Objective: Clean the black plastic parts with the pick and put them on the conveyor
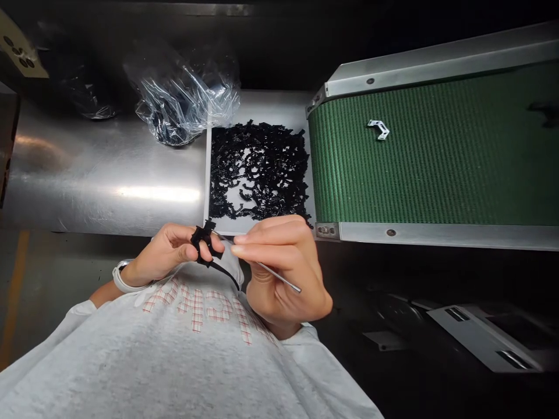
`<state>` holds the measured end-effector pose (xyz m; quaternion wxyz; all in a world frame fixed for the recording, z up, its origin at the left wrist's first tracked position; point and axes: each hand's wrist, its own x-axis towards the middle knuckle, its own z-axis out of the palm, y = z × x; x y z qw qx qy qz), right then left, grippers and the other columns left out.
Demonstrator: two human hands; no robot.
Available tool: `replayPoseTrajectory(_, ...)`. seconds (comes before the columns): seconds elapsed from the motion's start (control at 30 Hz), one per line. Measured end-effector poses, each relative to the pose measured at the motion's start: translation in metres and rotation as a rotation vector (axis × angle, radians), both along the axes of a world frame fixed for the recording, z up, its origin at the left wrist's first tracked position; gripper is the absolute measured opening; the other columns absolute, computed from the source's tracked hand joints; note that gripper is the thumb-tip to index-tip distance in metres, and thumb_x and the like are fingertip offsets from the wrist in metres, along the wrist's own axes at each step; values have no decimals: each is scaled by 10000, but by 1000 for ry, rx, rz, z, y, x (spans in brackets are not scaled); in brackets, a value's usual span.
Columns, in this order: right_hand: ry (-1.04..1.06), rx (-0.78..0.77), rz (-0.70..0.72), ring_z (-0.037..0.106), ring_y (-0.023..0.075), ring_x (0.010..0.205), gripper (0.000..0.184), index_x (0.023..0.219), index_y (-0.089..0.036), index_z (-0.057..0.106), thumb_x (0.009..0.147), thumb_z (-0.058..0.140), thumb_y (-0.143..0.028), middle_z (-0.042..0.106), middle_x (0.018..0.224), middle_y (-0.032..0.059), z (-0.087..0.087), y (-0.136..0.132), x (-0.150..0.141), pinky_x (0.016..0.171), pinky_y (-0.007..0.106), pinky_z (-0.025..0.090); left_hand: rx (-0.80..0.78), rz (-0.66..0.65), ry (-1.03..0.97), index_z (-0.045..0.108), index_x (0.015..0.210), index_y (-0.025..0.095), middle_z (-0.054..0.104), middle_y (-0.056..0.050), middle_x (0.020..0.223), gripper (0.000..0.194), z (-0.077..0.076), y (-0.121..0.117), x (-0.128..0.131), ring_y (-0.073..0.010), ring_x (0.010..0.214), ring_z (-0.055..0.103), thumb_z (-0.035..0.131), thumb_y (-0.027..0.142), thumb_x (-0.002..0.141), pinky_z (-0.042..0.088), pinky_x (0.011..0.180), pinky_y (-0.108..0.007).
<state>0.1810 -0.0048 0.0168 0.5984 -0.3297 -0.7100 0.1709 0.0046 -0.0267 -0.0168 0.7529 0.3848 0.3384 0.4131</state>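
Note:
My left hand [168,251] pinches a tangle of black plastic strip [204,243] between thumb and fingers, and its long tail curves down over my sweatshirt. My right hand [279,262] grips a thin metal rod [279,276], whose far end reaches across to the black strip. Just beyond my hands, a white tray [207,174] holds a dense spread of small black plastic pieces [257,169]. My right fingertips are just over its near edge.
A green ribbed conveyor belt [437,145] in a steel frame runs to the right, carrying a small white bent part [378,129]. A clear plastic bag [183,96] of black pieces lies on the steel surface [105,169] behind the tray. Machine parts [480,337] sit low on the right.

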Motion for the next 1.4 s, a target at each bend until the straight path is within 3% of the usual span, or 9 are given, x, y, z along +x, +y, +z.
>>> replayPoseTrajectory(0.47,130,1,20,574,148,684,109,868,-201,673,974,646,-201,638,748,2,-3,4,-3,525,304,488,61,-29,-8,807,730,208,701,-42,705,340,9,5,3,-187,824,698,793,543,783,555,824,-324)
replayPoseTrajectory(0.77,69,-30,67,627,161,734,163,913,-179,706,1010,575,-165,708,794,31,-2,2,-1,603,342,513,21,-30,7,804,743,192,794,-108,937,407,4,3,2,-232,933,726,784,598,767,561,863,-360)
replayPoseTrajectory(1.17,103,27,37,588,146,704,83,867,-202,668,948,688,-203,642,736,-2,-7,6,0,533,301,511,65,-45,-21,812,747,218,700,-37,723,335,6,4,3,-153,739,640,783,549,790,542,817,-318)
replayPoseTrajectory(1.4,92,15,39,612,150,711,159,896,-193,695,1012,587,-207,680,781,13,-7,5,1,568,332,491,48,-33,-70,836,809,251,795,-61,950,267,2,3,0,-180,924,718,779,512,810,545,879,-312)
